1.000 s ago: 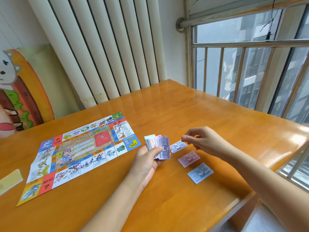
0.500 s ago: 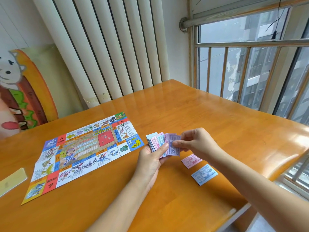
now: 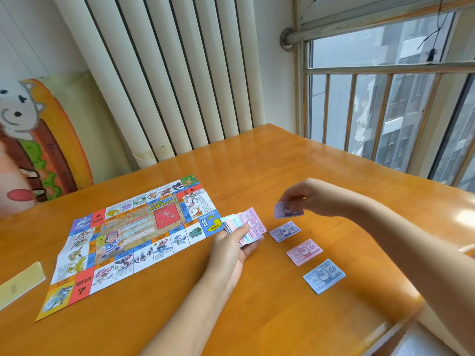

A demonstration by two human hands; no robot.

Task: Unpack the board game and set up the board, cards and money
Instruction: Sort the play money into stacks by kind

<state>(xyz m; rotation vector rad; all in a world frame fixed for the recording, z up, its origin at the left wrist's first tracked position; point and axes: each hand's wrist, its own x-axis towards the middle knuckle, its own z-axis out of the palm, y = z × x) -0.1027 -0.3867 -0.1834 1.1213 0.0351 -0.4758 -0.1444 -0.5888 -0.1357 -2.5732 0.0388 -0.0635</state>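
Money sorting, mid-deal. Half a second back: right hand (image 3: 303, 196) against the fanned stack (image 3: 246, 224), tugging at a purple note. Now lifted away to the right, fingers pinched on that purple note (image 3: 286, 210), held in the air just above the purple pile (image 3: 284, 231) on the worktop (image 3: 282, 163). Unmoved: left hand (image 3: 231, 250), fingers and thumb curled round the stack, a pink note now uppermost. Likely meaning: one more note about to join its colour, with a thick stack left to deal, so the money part only begun. Three piles in a diagonal row, apart from each other: purple farthest, pink pile (image 3: 304, 251) in the middle, blue pile (image 3: 324, 276) nearest. Already unfolded flat to the left: board (image 3: 133, 232), near the stack but not touching it. Readable: "1000" on the pink pile, "500" on the blue, apparently "2000" on the purple; on the board, "2000" and a yellow arrow in the blue corner, "?" on red squares. Smaller print too blurred to read.
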